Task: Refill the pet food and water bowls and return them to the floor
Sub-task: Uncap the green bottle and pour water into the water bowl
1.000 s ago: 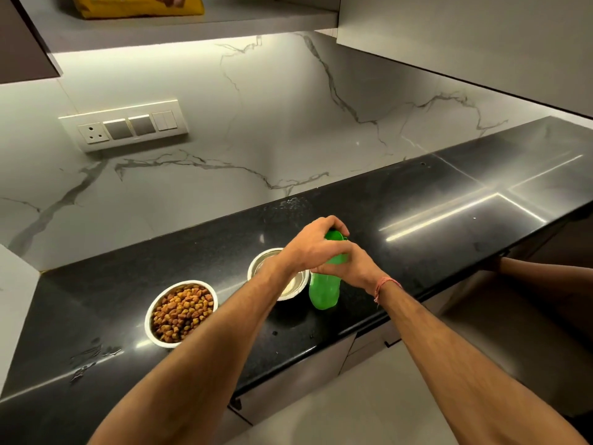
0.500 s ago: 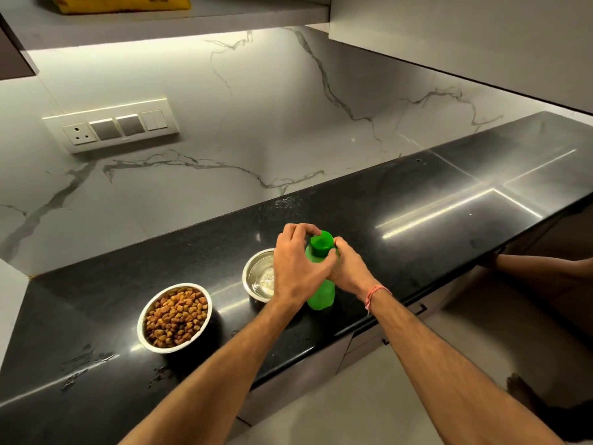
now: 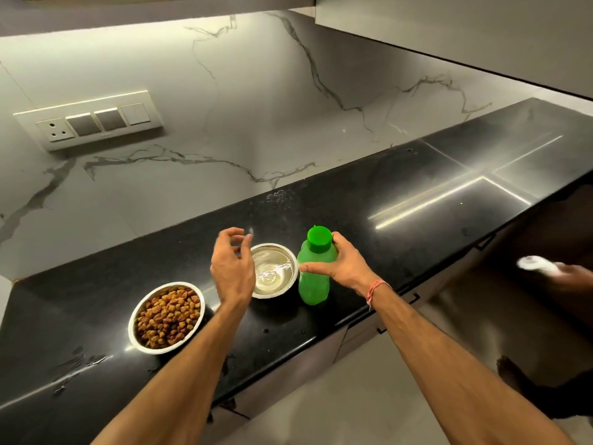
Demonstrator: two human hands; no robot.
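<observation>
A steel bowl full of brown kibble [image 3: 167,317] sits on the black counter [image 3: 401,213] near its front edge. To its right stands a second steel bowl [image 3: 274,269] with water in it. A green bottle [image 3: 313,274] with its green cap on stands upright just right of the water bowl. My right hand [image 3: 341,263] grips the bottle's shoulder from the right. My left hand [image 3: 232,264] hovers over the left rim of the water bowl, fingers apart and curled, holding nothing.
A white switch plate [image 3: 88,120] is on the marble wall at the left. Another person's hand [image 3: 558,271] holding something white shows at the right edge, past the counter. Pale floor lies below the counter front.
My left hand has come off the bottle cap and moved left over the water bowl. My right hand stays on the bottle, which stands in about the same spot.
</observation>
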